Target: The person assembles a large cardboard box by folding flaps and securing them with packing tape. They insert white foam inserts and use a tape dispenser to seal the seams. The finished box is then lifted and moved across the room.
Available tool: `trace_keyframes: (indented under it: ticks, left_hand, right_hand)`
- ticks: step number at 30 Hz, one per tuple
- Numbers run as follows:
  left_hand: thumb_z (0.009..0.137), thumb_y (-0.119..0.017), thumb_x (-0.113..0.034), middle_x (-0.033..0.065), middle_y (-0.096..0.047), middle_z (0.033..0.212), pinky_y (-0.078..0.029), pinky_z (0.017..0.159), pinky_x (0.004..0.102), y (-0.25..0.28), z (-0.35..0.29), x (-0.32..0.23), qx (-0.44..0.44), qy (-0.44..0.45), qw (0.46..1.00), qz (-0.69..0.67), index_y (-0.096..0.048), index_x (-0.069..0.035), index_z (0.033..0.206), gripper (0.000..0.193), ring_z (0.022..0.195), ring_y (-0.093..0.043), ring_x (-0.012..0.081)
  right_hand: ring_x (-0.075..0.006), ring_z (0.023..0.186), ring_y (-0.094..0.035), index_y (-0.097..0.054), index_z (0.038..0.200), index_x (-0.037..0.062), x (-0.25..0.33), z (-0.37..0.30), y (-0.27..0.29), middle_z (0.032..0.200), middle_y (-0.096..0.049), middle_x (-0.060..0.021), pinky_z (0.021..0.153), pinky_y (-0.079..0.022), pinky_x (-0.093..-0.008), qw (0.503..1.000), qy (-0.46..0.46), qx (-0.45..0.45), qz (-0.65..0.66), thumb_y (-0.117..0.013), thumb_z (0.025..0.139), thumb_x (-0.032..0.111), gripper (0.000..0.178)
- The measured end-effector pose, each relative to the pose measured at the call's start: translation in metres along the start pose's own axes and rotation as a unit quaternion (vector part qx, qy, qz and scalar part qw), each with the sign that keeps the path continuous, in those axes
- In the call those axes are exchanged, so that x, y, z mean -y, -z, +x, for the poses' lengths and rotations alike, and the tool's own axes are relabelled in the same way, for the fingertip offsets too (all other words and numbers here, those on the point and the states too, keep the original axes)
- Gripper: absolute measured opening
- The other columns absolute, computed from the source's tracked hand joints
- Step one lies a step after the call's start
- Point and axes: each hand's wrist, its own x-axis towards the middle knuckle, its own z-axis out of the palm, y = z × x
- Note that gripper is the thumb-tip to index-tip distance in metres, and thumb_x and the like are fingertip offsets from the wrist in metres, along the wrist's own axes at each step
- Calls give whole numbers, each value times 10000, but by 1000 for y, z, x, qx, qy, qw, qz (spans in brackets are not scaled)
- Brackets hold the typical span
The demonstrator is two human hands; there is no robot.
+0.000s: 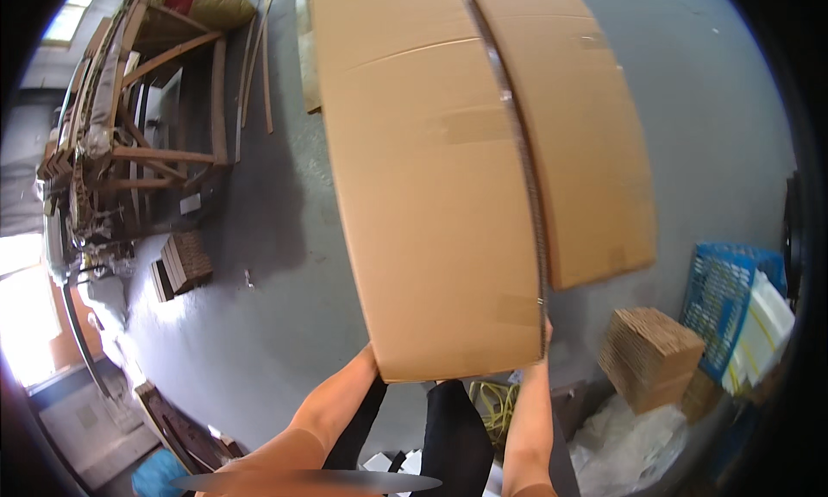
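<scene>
A long brown cardboard box (pixel 435 195) stretches away from me, its near end in front of my legs. At that end's left corner my left hand (pixel 372 359) grips the box, with its fingers hidden behind or under the cardboard. On the opposite side my right hand (pixel 547 335) holds the near right corner, and only a small part of it shows. Beside the held box on the right lies a second long cardboard box (pixel 595 152), its near end farther from me.
A wooden frame (pixel 164 156) stands on the grey floor (pixel 276 324) at the left, near a small stack of cardboard (pixel 185 262). To the right are a cardboard stack (pixel 651 355), a blue plastic crate (pixel 729 294) and clear plastic sheeting (pixel 630 445). Yellow strapping (pixel 494 406) lies by my legs.
</scene>
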Motion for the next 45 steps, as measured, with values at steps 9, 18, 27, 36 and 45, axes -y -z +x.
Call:
trace_keyframes:
  ticks: [9,18,27,36,45]
  left_hand:
    - [1005,-406,-342,129,-538,1341,-419,1039,434,-11,88,26,23,11,998,57,-481,-55,1345,451,1234,-509,298]
    - [972,-423,-330,187,-498,1396,-371,1077,393,-7,-38,-18,-59,-8,890,453,-504,-31,1338,479,1298,-444,371]
    - [914,-500,-376,171,-687,1091,-472,910,398,51,-257,-128,-134,32,970,201,-666,-41,1122,428,1063,-632,311]
    - [969,-482,-410,97,-607,1200,-458,887,369,75,-302,-143,-136,183,972,53,-532,-53,1302,491,1079,-588,210]
    - [963,-515,-344,115,-623,1148,-486,842,344,22,-281,-188,-204,188,951,134,-554,-40,1256,424,1022,-615,216]
  right_hand:
    - [-249,1084,-604,-597,1196,115,-74,-10,7,1163,-651,-47,968,-466,-424,963,-91,-19,255,-450,966,476,453]
    - [-385,1334,-401,-210,1501,19,-11,-118,-34,1452,-398,-251,1098,-314,-518,964,-225,-134,48,-387,902,721,939]
    - [-288,1060,-620,-296,1452,-13,140,-289,-57,1266,-579,-216,840,-523,-384,980,-168,-38,-98,-381,935,678,867]
    - [-274,1041,-629,-352,1425,-10,161,-289,-71,1231,-596,-197,842,-523,-387,977,-170,-78,-104,-359,956,653,812]
    - [-315,1173,-563,-318,1445,-34,170,-174,-21,1354,-501,-241,953,-482,-427,973,-171,-152,42,-358,972,625,812]
